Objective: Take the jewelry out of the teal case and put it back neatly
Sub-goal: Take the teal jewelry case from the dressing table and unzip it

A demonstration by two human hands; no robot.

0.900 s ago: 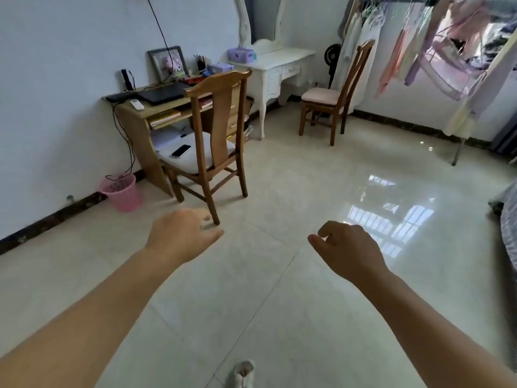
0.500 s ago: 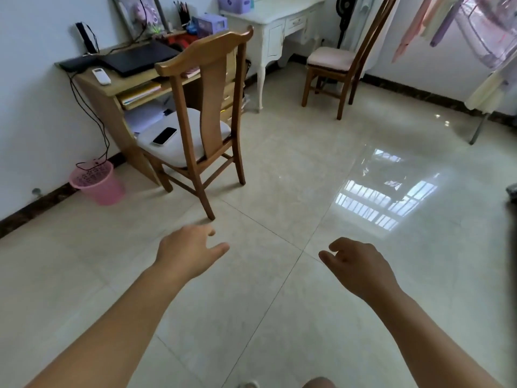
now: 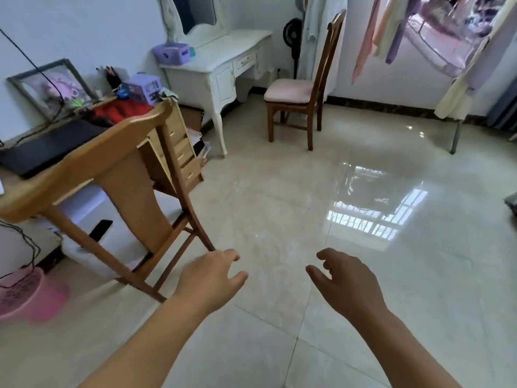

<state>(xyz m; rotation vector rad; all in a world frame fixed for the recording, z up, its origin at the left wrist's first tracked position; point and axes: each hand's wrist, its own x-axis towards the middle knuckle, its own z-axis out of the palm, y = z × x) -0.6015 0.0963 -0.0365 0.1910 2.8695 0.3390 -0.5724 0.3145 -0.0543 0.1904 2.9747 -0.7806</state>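
A small teal object [image 3: 192, 51], perhaps the case, shows on the white dressing table [image 3: 223, 56] at the back, right beside a purple box [image 3: 172, 53]. No jewelry is visible. My left hand [image 3: 212, 278] hovers over the floor tiles with loosely spread fingers and holds nothing. My right hand [image 3: 344, 278] hangs level with it to the right, fingers curled but apart, also holding nothing. Both hands are far from the dressing table.
A light wooden chair [image 3: 140, 175] with a phone [image 3: 100, 230] on its seat stands close at left, before a cluttered desk [image 3: 84, 130]. A pink basket [image 3: 30, 298] sits low left. A darker chair [image 3: 302, 88] stands by the dressing table. Clothes [image 3: 391, 32] hang at upper right.
The view has moved forward and swung up toward the dressing table; the near chair now looms larger at left. Both hands stay held out in front, holding nothing, fingers slightly more spread.
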